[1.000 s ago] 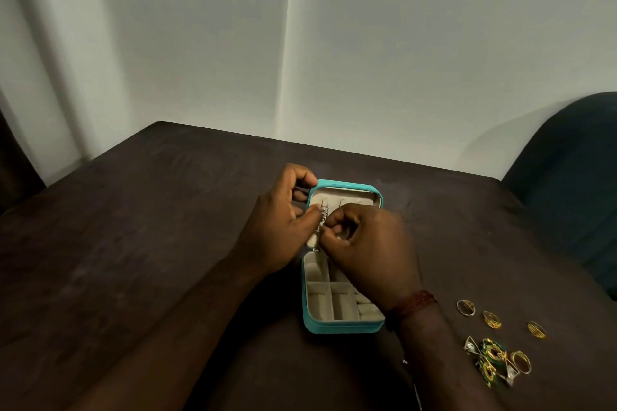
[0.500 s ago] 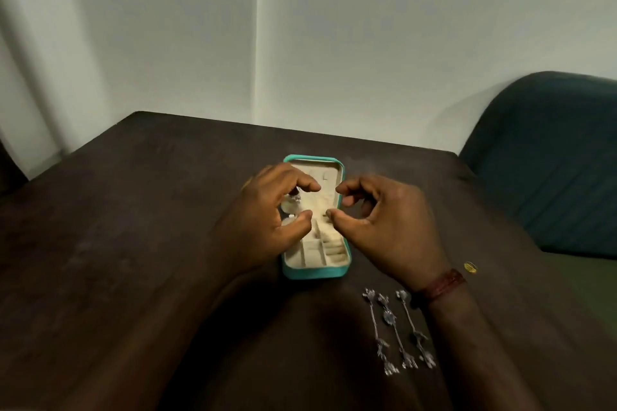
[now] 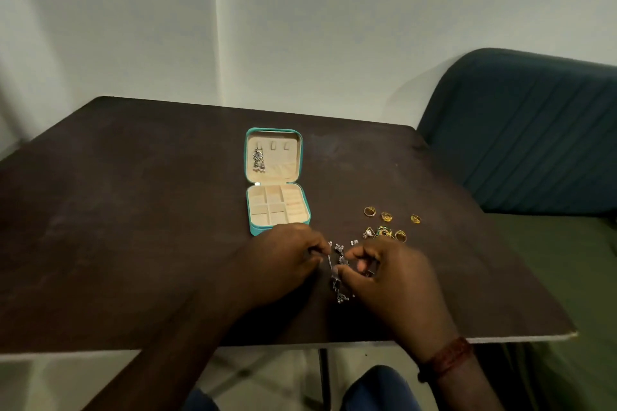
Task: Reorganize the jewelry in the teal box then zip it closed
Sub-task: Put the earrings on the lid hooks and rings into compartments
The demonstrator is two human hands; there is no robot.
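both hands have come off the teal jewelry box point(image 3: 273, 183) since half a second ago and now work just short of its near edge, and the camera has tipped down so the table's near edge shows.

head view: the box lies open on the dark table point(image 3: 133, 210), roughly midway across it, its lid laid flat toward the far edge and its tray toward the person. one silver dangling earring point(image 3: 258, 159) hangs at the left of the lid's pad; the tray compartments look empty. the left hand point(image 3: 283, 264) pinches something thin and silver between thumb and forefinger, a narrow grip. the right hand point(image 3: 390, 280) is curled, thumb and forefinger closed on the cluster of silver earrings point(image 3: 339, 272) that lies between the two hands; which piece each hand holds i cannot tell.

the cluster's long axis runs from the near edge toward the far edge, in line with the box, which lies straight ahead and slightly left of the grip. the left hand is nearer the box, touching or just shy of its near wall. my guess is that a short forward lift carries a piece to the lid.

gold rings point(image 3: 387, 217) and green and gold earrings point(image 3: 384, 232) sit on the table to the right of the box, apart from it, not yet put away. the zip is not yet closed.
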